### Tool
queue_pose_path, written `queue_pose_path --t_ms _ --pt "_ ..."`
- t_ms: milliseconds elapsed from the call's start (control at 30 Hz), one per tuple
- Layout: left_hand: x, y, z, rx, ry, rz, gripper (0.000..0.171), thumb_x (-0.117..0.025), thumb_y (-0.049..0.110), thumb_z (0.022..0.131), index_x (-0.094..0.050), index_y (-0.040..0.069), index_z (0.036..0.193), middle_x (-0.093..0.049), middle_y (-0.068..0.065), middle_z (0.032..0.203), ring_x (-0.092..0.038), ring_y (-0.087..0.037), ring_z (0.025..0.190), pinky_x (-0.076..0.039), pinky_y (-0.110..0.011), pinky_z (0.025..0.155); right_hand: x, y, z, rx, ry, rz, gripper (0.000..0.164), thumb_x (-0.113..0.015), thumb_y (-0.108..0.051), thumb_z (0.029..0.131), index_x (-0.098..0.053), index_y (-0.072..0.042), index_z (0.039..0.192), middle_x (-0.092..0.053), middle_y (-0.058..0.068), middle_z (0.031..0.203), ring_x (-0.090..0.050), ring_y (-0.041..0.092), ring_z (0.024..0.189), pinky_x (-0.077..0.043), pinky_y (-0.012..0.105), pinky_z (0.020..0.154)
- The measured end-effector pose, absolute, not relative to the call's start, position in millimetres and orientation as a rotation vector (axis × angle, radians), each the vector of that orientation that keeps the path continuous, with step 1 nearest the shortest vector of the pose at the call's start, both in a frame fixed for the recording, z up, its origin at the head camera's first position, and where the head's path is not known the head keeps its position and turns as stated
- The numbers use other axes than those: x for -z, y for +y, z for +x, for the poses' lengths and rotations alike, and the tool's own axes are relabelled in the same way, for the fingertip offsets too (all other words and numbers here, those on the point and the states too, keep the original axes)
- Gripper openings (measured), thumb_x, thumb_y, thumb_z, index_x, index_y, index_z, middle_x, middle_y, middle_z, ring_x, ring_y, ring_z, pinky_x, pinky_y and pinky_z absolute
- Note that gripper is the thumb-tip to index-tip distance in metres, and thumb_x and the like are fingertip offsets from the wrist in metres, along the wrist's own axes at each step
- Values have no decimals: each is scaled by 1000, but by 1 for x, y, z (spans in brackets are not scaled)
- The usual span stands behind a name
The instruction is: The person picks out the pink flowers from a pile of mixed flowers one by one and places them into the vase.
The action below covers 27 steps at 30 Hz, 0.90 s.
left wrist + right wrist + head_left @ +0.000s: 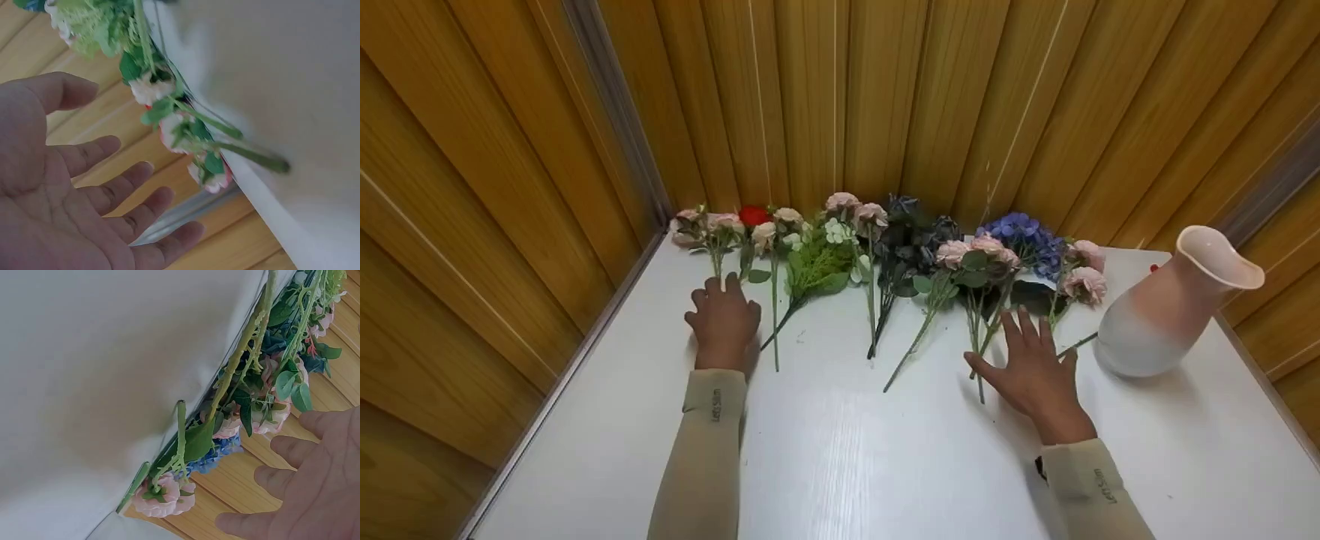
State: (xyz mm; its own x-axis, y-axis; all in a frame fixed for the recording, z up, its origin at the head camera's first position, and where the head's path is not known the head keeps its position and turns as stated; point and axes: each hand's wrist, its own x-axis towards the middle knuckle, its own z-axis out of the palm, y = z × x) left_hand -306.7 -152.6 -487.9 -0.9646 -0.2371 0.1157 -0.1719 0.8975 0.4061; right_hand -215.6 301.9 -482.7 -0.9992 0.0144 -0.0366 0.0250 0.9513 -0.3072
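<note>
My left hand (723, 321), palm down with fingers apart, is over the stems of pale pink flowers (725, 222) at the left end of the row. In the left wrist view its palm holds nothing, and two cut stem ends (264, 159) stick out beyond the fingers. My right hand (1035, 371) spreads its fingers over stems on the right, close to pink roses (977, 251) and blue hydrangea (1020, 234). Its palm also shows bare in the right wrist view, beside a pink flower (163, 494). A pink and white vase (1155, 315) stands right of this hand.
Between the hands lie a green fern-like bunch (819, 262), dark flowers (913, 240) and a single red flower (754, 216). All rest on a white table (825, 450), heads toward the wooden slatted wall (877, 97). Another slatted wall (457, 225) borders the left side.
</note>
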Motion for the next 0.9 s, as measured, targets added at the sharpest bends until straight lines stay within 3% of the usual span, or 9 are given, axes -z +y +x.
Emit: queue_pose_path --t_ms 233,433,667,900 --pt "492 -177 -304 559 -2928 495 31 -57 9 113 -66 -12 134 -68 -35 135 -67 -54 129 -63 -70 102 484 303 -217 497 3063 28 117 -55 -87 103 -16 -11 183 -9 27 190 -4 59 175 -6 98 126" --pt "501 -189 -307 656 -2982 475 23 -57 -1 111 -74 -14 117 -77 -35 118 -79 -50 112 -70 -62 90 486 303 -216 502 3059 23 117 -57 -85 103 -17 -11 183 -8 28 190 -4 60 175 -6 99 125" --pt "535 -215 -339 727 -3067 465 17 -65 -2 107 -81 -6 107 -82 -28 106 -82 -39 92 -69 -53 71 489 304 -217 518 3052 22 117 -57 -86 103 -16 -10 183 -5 29 190 -7 60 174 -9 98 126" --pt "550 -226 -353 744 -3117 495 18 -61 -6 107 -79 -10 106 -81 -29 104 -79 -33 87 -69 -50 70 489 303 -215 500 3057 26 116 -57 -85 103 -19 -9 182 -8 30 189 -10 61 173 -14 97 126"
